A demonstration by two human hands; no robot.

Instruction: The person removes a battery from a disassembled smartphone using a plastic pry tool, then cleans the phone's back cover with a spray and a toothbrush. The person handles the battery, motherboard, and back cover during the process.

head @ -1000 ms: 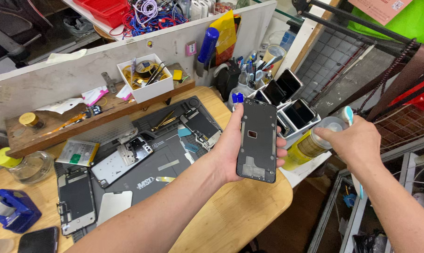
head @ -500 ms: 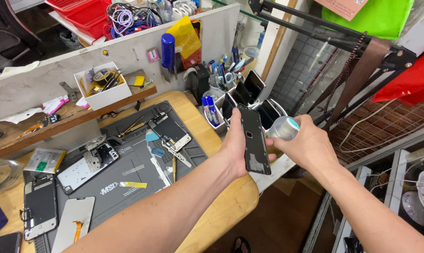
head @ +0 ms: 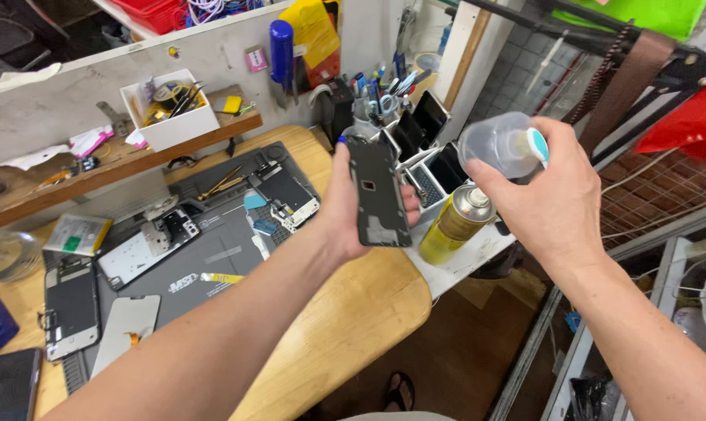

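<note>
**Head view: phone panel and squeeze bottle held above the desk's right end**

Head view, looking down. The dark phone panel [head: 376, 191] stands nearly upright in the left hand [head: 353, 206], above the right end of the wooden desk [head: 353, 312]. The left fingers [head: 410, 209] wrap its right edge and the thumb sits behind its left edge, so the grasp is by the long sides and the face stays uncovered. The panel appears thin, flat and stiff; it is judged light, smooth enough to slip, and liable to crack if bent or dropped, so the edges are the safe hold. Just to its right, the right hand [head: 555, 203] is clenched around a clear plastic squeeze bottle [head: 503, 144] with a blue-and-white cap, tipped sideways with its clear body nearer the panel but apart from it; soft-walled and light, by its look. Below, between the two hands, a yellow spray can [head: 452, 226] stands on a white ledge beside a rack of dark phone screens [head: 415, 129]. Farther left, a grey work mat [head: 213, 257] carries opened phones, parts and tweezers. At the far side, a white parts box [head: 174, 109] rests on a wooden shelf [head: 96, 168].
</note>
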